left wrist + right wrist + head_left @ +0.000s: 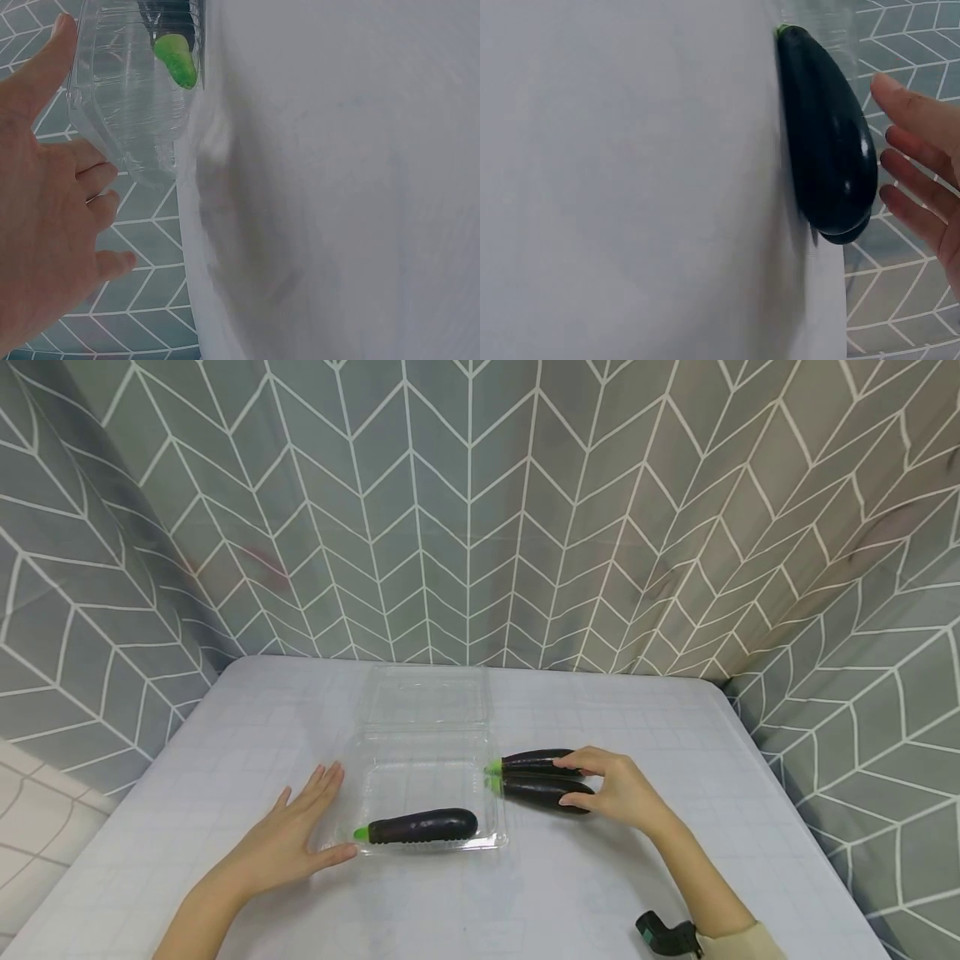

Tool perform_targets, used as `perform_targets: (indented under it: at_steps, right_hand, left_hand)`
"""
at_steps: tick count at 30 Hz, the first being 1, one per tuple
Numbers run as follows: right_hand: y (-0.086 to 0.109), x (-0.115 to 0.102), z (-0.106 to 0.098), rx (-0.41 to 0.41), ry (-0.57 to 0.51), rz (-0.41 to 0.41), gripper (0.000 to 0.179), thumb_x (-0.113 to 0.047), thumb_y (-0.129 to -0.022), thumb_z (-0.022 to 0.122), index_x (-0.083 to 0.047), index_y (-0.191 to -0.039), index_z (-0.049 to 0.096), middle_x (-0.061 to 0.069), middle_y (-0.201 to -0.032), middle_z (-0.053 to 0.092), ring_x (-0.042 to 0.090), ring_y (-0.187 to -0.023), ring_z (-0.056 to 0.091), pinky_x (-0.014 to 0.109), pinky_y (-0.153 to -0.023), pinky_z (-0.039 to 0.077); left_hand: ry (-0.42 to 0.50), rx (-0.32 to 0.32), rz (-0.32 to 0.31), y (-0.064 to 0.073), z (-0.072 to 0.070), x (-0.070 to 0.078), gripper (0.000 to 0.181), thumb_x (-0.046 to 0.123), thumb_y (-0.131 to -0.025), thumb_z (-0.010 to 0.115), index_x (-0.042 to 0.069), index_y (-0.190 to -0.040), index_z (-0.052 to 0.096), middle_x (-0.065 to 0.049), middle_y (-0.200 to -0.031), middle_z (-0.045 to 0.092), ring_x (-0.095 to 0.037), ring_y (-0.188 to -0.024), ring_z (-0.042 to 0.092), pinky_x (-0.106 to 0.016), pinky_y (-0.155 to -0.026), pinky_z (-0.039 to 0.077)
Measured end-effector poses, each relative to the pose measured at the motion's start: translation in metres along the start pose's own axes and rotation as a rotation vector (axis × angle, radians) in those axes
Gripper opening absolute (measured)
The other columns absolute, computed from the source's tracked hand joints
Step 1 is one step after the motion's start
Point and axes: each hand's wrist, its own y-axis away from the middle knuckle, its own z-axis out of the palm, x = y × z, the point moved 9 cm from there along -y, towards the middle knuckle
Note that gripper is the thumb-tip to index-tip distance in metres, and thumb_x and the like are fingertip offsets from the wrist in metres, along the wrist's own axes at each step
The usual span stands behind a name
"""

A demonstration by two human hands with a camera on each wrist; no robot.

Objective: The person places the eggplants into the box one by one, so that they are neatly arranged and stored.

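One dark eggplant [423, 827] with a green stem end lies along the near side of a clear plastic clamshell box [390, 747], whose lid is folded back. My left hand [292, 843] is spread at the box's left edge, thumb near the stem. In the left wrist view, the green stem [176, 60] shows through the box wall. To the right of the box, a far eggplant [532, 762] and a near eggplant [536, 791] lie side by side. Over their right ends reaches my right hand [618, 789], thumb and fingers parted; the right wrist view shows the fingertips beside the eggplant [825, 135].
A white cloth [300, 914] covers the table. Strapped near the right wrist is a small black device [666, 935], close to the sleeve [738, 943]. Grey curtains [450, 527] with white chevron lines hang behind the table and on both sides.
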Motion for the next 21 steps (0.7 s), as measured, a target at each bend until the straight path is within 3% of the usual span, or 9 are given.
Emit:
perform_targets:
  at_steps: [7, 17, 21]
  right_hand:
    - [0.006, 0.018, 0.019, -0.083, 0.113, 0.101, 0.043, -0.025, -0.072, 0.086, -0.014, -0.111, 0.072, -0.003, -0.109, 0.069, 0.021, -0.104, 0.064, 0.036, -0.085, 0.055]
    - [0.012, 0.015, 0.022, -0.109, 0.225, 0.118, 0.049, -0.024, -0.069, 0.087, -0.018, -0.114, 0.07, -0.002, -0.115, 0.068, 0.025, -0.109, 0.063, 0.045, -0.09, 0.051]
    - [0.016, 0.015, 0.02, -0.111, 0.222, 0.124, 0.048, -0.021, -0.07, 0.087, -0.017, -0.115, 0.07, -0.003, -0.116, 0.067, 0.024, -0.111, 0.062, 0.044, -0.092, 0.05]
  left_hand:
    - [-0.003, 0.005, -0.006, 0.0, 0.0, 0.0, 0.103, 0.06, -0.08, 0.068, 0.002, -0.152, 0.023, -0.018, -0.157, 0.022, -0.037, -0.144, 0.017, -0.063, -0.111, 0.012]
    - [-0.004, 0.0, -0.008, -0.001, 0.0, 0.0, 0.103, 0.06, -0.08, 0.068, 0.002, -0.152, 0.022, -0.017, -0.157, 0.021, -0.036, -0.144, 0.017, -0.065, -0.11, 0.013]
    - [0.0, -0.004, -0.008, 0.0, -0.001, 0.001, 0.103, 0.059, -0.08, 0.068, 0.003, -0.153, 0.022, -0.017, -0.157, 0.021, -0.036, -0.144, 0.016, -0.066, -0.109, 0.013]
